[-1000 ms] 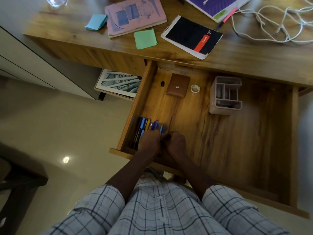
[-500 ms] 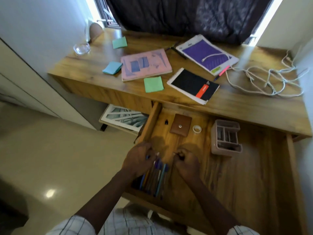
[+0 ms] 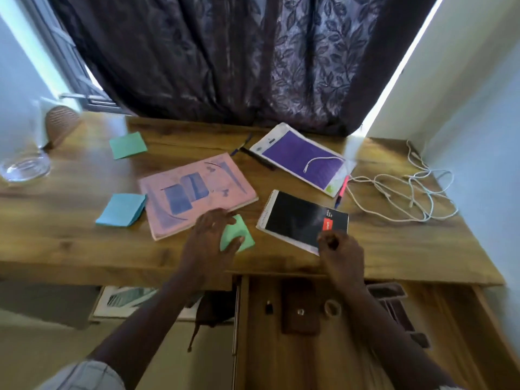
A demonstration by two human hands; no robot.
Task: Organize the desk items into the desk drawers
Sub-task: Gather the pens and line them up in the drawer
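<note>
My left hand is on the green sticky-note pad near the desk's front edge, fingers curled over its far edge and thumb across its near side. My right hand, fingers curled, sits at the near right corner of the black spiral notepad; whether it holds the notepad is unclear. Below the desk edge is the open drawer, with a brown wallet, a tape roll, a small black item and a pale organizer inside.
On the desk top lie a pink notebook, a blue sticky pad, a teal sticky pad, a purple notebook, a black pen, a pink pen and a tangled white cable. A glass stands far left.
Both hands left the pens in the drawer and rose to the desk top. The left went onto the green sticky pad, the right to the black notepad's corner. My view tilted upward.
</note>
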